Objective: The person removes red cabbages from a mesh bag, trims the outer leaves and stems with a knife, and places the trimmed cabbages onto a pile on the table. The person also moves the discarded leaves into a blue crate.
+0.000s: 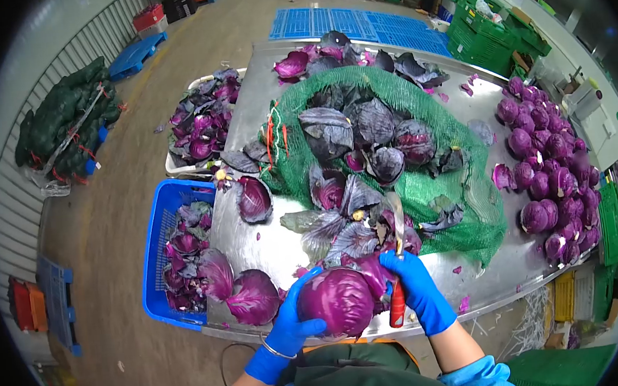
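A round red cabbage (336, 303) rests in my left hand (295, 333), whose blue-gloved fingers curve around its left side, close over the table's front edge. My right hand (417, 291), also gloved in blue, grips a knife (397, 306) with a red handle, its blade pointing away from me. A loose purple leaf (373, 271) stands out from the cabbage's right side, by my right fingers. Large peeled leaves (253, 297) lie left of my left hand. Ahead, a green mesh bag (462, 195) lies spread open with dark-leaved cabbages (374, 122) in it.
Peeled cabbages (554, 166) are piled on the right of the metal table (243, 238). To the left stand a blue basket (156, 256) and a white bin (173, 160) of leaves. Green crates (481, 30) and a blue pallet (354, 24) are behind.
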### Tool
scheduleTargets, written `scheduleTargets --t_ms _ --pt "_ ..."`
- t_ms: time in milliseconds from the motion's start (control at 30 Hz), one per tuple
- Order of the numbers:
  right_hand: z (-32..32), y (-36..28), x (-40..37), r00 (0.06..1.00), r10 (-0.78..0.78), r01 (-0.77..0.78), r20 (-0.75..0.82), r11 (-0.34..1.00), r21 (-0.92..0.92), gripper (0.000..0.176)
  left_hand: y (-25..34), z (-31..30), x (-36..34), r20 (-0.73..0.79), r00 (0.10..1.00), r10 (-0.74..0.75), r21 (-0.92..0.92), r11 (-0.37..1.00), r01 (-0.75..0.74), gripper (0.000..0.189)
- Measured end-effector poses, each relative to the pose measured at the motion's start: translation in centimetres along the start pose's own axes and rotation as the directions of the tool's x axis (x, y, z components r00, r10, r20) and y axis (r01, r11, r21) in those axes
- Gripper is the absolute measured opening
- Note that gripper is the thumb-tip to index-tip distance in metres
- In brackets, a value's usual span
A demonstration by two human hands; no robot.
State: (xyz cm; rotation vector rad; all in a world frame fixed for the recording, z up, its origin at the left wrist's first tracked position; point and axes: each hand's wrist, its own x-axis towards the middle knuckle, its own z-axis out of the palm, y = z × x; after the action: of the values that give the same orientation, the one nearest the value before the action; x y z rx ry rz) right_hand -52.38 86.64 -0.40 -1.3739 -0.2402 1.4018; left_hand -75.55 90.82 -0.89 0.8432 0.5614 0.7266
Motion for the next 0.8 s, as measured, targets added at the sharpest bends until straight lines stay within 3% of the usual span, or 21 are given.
scheduleTargets --t_ms 33,100,167,200,233,300,367,400,433,500,533,567,600,633,700,733,767,800 --pt "0.5 -0.1 -0.1 0.998 -0.058 0.053 -0.023 0.983 -0.173 0.026 -0.2 -0.2 0.0 0.003 1.000 0.010 0.003 1.000 -0.010 0.097" --pt "0.8 -0.2 -1.3 0.997 -0.068 0.066 -0.030 0.995 -0.068 0.031 -1.1 -0.7 -0.3 -0.074 0.991 -0.107 -0.346 0.935 0.075 0.097" --pt "0.0 0.6 -2.9 0.934 0.098 -0.140 0.344 0.985 0.100 0.041 -1.5 -1.2 -0.5 -0.075 0.979 -0.189 -0.397 0.906 0.145 0.098" --pt "2.2 -0.7 -4.5 0.977 0.065 -0.002 0.204 0.956 -0.294 0.048 -1.2 -0.9 -0.1 -0.076 0.988 -0.135 -0.318 0.942 0.105 0.098" --pt "3.1 -0.2 -4.7 0.991 -0.009 0.051 0.132 0.948 -0.316 0.048 -0.7 -0.6 0.5 -0.070 0.995 -0.076 -0.233 0.971 0.058 0.099" --pt "3.5 -0.4 -4.7 0.999 0.000 0.010 0.032 0.946 -0.323 0.046 0.1 -0.1 1.0 -0.115 0.993 -0.029 -0.166 0.986 0.009 0.100" --pt "3.9 0.6 -5.2 0.985 -0.144 0.170 0.095 0.903 -0.395 0.040 -0.1 0.0 0.7 -0.121 0.992 0.034 0.099 0.995 -0.022 0.099" --pt "4.2 1.1 -5.4 0.950 -0.289 0.310 0.117 0.840 -0.446 0.035 -0.4 -0.1 0.5 -0.162 0.987 -0.005 0.066 0.998 0.015 0.098" --pt "3.9 1.8 -5.2 0.951 -0.287 0.309 0.118 0.840 -0.446 0.035 -0.7 -0.2 0.3 -0.164 0.986 -0.006 0.065 0.998 0.016 0.098" --pt "3.1 3.6 -4.4 0.745 -0.652 0.638 0.144 0.633 -0.439 0.012 -1.3 -0.2 -0.1 -0.222 0.975 0.025 0.031 0.999 -0.019 0.098" --pt "3.1 2.4 -4.9 0.734 -0.674 0.590 0.075 0.580 -0.562 0.014 -1.2 -0.3 -0.1 -0.223 0.975 0.023 0.031 0.999 -0.016 0.098" --pt "3.5 0.7 -4.6 0.915 -0.340 0.238 -0.217 0.890 -0.390 0.012 -0.8 -0.3 -0.3 -0.125 0.991 0.042 0.071 0.997 -0.034 0.099" --pt "2.8 -0.8 -3.7 0.958 -0.231 0.173 -0.171 0.939 -0.298 0.017 -0.4 -0.3 -0.4 -0.025 0.998 0.057 0.109 0.993 -0.054 0.100" --pt "1.6 -2.0 -2.7 0.986 -0.124 0.098 -0.113 0.973 -0.208 0.022 0.4 0.0 -0.4 -0.025 0.998 0.056 0.110 0.992 -0.053 0.100" --pt "0.1 -2.4 0.2 0.992 -0.092 0.061 -0.091 0.953 -0.298 0.029 2.3 0.7 -0.1 0.118 0.987 0.105 0.389 0.910 -0.143 0.102" --pt "-0.9 -2.0 1.5 0.980 -0.157 0.069 -0.126 0.851 -0.520 0.031 2.9 1.0 0.0 0.144 0.984 0.109 0.484 0.859 -0.165 0.104" --pt "-2.1 -0.8 2.5 0.940 -0.340 0.227 0.024 0.572 -0.789 0.040 3.6 1.3 0.3 0.152 0.981 0.121 0.485 0.855 -0.181 0.104" --pt "-1.2 -1.3 1.5 0.945 -0.316 0.283 0.083 0.664 -0.692 0.048 4.3 1.5 0.5 0.211 0.958 0.193 0.632 0.721 -0.284 0.109"
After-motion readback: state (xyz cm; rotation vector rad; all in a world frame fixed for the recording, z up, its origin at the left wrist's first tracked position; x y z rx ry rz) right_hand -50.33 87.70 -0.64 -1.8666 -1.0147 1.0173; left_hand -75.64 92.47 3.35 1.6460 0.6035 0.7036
